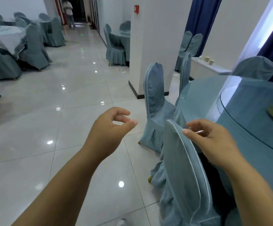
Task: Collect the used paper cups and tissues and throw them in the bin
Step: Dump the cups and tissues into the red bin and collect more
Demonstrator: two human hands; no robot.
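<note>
My left hand [111, 128] hangs over the tiled floor with loosely curled fingers and holds nothing. My right hand [209, 137] hovers above the back of a covered chair [183, 168], fingers relaxed and empty. Several paper cups [208, 59] stand on a white ledge [214, 67] far off at the right, behind the round table. Scraps of litter [118, 70] lie on the floor beside the white pillar. No bin is in view.
A round table [253, 128] with a blue cloth and glass top fills the right, ringed by covered chairs [155, 101]. A white pillar [155, 46] stands ahead. More tables and chairs [33, 44] are at left. A person [68, 12] stands far down the corridor.
</note>
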